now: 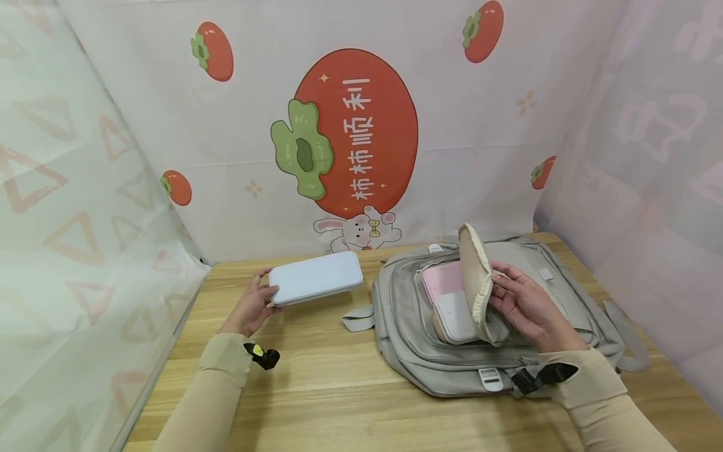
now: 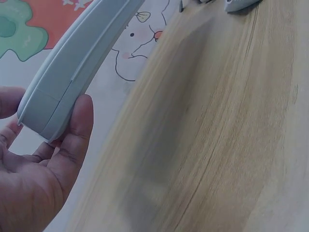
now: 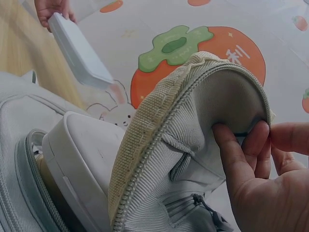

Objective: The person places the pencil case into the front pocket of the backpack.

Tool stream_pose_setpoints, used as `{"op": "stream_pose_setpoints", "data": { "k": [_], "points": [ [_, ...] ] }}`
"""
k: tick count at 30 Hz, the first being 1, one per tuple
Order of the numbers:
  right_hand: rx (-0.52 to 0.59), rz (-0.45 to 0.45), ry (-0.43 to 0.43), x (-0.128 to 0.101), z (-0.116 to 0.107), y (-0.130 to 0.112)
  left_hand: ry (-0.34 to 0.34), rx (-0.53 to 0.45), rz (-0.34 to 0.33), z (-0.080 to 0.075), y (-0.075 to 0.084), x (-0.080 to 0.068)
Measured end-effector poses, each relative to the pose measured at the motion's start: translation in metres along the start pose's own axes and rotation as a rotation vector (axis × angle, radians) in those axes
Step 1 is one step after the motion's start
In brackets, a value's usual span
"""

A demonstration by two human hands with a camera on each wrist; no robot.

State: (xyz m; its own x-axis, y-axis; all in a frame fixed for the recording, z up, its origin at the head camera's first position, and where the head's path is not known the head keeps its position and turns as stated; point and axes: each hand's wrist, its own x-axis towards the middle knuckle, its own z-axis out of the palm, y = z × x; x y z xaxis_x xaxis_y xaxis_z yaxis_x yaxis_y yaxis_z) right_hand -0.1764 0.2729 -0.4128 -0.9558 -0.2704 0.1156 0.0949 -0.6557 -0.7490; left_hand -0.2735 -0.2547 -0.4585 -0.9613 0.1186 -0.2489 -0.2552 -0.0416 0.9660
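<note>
My left hand [image 1: 257, 306] grips one end of a flat, light-blue zip case [image 1: 316, 276], holding it raised over the table left of the backpack. In the left wrist view, thumb and fingers clasp the end of that case [image 2: 72, 72]. A grey backpack [image 1: 407, 370] lies on the table at the right. My right hand [image 1: 522, 304] pinches the edge of its front pocket flap [image 1: 476, 276] and holds it up; the right wrist view shows the flap's zipper edge [image 3: 159, 130] folded back. Inside the pocket sit a pink case [image 1: 443, 279] and a white case [image 1: 454, 317].
The wooden table [image 1: 339, 402] runs up to a printed cloth backdrop [image 1: 452, 125]. Cloth also hangs at the left and right sides. A grey strap [image 1: 358, 319] sticks out from the backpack's left, and another strap [image 1: 629, 339] lies at its right.
</note>
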Motion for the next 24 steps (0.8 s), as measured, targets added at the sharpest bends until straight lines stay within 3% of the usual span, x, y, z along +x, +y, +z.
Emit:
{"op": "stream_pose_setpoints", "data": {
  "k": [24],
  "points": [
    [0.013,0.003,-0.02,0.001,0.0,0.001,-0.033,-0.058,0.021,0.02,0.005,0.0]
  ]
}}
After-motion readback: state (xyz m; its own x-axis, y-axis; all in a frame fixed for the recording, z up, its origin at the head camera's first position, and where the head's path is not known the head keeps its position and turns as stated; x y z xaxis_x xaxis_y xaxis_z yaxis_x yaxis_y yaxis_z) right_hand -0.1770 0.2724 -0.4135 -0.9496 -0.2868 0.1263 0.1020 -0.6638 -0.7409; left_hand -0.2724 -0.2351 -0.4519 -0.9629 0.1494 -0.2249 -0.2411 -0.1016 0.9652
